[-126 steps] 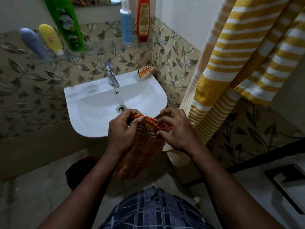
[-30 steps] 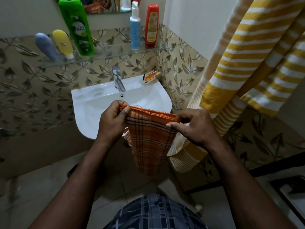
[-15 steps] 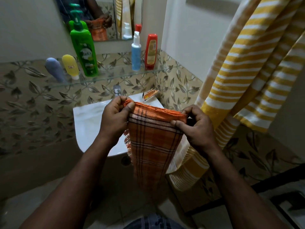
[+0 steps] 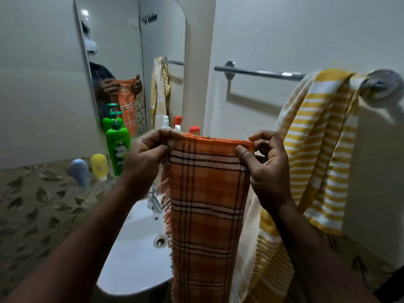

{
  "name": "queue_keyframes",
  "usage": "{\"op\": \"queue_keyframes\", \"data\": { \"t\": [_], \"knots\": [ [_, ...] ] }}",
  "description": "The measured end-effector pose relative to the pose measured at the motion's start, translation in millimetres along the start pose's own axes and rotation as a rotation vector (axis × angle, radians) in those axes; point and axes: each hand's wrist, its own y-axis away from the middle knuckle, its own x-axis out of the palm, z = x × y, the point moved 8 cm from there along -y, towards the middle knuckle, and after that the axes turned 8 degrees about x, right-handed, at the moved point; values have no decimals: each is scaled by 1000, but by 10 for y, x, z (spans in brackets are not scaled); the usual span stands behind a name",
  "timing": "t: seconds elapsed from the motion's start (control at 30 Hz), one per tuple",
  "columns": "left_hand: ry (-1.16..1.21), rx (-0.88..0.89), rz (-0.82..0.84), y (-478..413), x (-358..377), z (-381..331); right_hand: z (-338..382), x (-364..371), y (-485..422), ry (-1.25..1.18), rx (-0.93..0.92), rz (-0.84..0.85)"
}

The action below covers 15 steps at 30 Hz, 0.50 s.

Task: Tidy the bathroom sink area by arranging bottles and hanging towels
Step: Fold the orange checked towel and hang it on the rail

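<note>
An orange plaid towel [image 4: 207, 215] is held up at chest height in front of the sink [image 4: 140, 254], folded over so that its top fold runs level between the two hands and its length hangs straight down, covering part of the basin. The left hand [image 4: 146, 158] is pinched on the fold's left corner, thumb laid across the front of the cloth and the fingers curled behind it. The right hand [image 4: 266, 169] is pinched on the right corner, the thumb pressed on the front face and the index finger hooked over the top edge, the remaining fingers loosely bent. Both forearms are raised from the lower corners of the view, slanted inward toward the towel.

A chrome towel bar [image 4: 260, 72] is fixed to the wall above and behind the hands; its left part is bare, while a yellow-and-white striped towel [image 4: 317, 138] is draped over its right end. A green pump bottle [image 4: 117, 147], a yellow tube [image 4: 99, 166] and a blue tube [image 4: 79, 171] are seen at the left beneath the mirror [image 4: 135, 62].
</note>
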Motion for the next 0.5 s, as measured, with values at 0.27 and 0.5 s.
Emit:
{"op": "queue_keyframes", "data": {
  "t": [0.27, 0.5],
  "knots": [
    [-63, 174, 186, -523, 64, -425, 674, 7, -455, 37, -131, -117],
    [15, 214, 131, -1179, 271, -692, 333, 147, -614, 240, 22, -53]
  ]
}}
